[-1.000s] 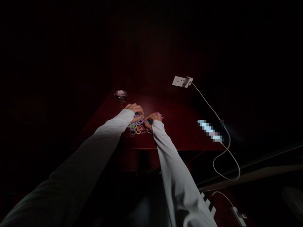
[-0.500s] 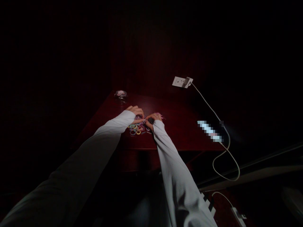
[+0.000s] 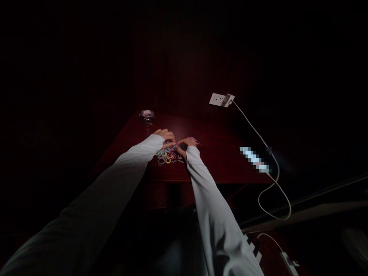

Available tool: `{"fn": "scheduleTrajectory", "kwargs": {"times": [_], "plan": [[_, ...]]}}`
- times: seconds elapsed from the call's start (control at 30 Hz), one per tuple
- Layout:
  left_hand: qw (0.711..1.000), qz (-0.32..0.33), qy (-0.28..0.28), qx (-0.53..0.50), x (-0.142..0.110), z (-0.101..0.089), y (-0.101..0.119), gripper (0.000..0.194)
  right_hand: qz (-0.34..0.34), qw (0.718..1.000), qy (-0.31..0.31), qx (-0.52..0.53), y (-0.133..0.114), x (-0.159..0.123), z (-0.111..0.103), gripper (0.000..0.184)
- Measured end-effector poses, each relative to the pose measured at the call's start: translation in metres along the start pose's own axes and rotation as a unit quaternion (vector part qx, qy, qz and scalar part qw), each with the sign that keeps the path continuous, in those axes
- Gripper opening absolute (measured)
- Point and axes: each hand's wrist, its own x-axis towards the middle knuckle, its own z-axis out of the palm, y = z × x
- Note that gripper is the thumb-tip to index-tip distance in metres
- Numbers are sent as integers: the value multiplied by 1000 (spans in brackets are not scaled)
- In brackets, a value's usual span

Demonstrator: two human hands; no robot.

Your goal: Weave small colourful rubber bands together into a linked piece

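A loose pile of small coloured hair ties (image 3: 165, 156) in yellow, blue, pink and purple lies on the dark red table (image 3: 221, 165). Over the pile's back edge, my left hand (image 3: 165, 136) curls with thumb and fingers closed, a purplish hair tie (image 3: 174, 147) showing at the tips. Just to the right, my right hand (image 3: 186, 143) is also closed, its fingertips meeting the left ones at that hair tie. Several pink bands (image 3: 194, 140) show beside the right knuckles. Dim light and the fingers hide the exact grip.
A round clear jar (image 3: 147, 116) with a lid stands at the table's back left corner. On the right lies a blurred-out, lit device (image 3: 255, 159) with a white cable (image 3: 253, 128) running to a wall socket (image 3: 218, 99). A power strip (image 3: 289, 263) rests low at right.
My hands stay almost in place over the pile. The fingertips have shifted slightly, and more purple shows between them.
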Motion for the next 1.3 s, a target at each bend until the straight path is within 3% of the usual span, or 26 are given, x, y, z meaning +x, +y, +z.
{"fn": "scheduleTrajectory", "kwargs": {"times": [0.2, 0.63, 0.87, 1.13, 1.3], "plan": [[1000, 1, 15, -3, 0, -3, 0, 29, -4, 1000, -19, -7, -5, -4, -2, 15], [1000, 6, 22, -5, -4, -16, 14, 35, -25, 1000, 12, -6, 2, -5, 0, 15], [1000, 0, 12, -5, -5, -22, 21, 36, -18, 999, 26, 2, 8, 0, 4, 26], [1000, -15, 6, -2, -7, -26, 24, 35, -10, 1000, 24, -7, 8, 0, 3, 14], [1000, -19, 24, 6, -6, -22, 24, 35, -7, 1000, 15, 2, 5, 0, 0, 17]]}}
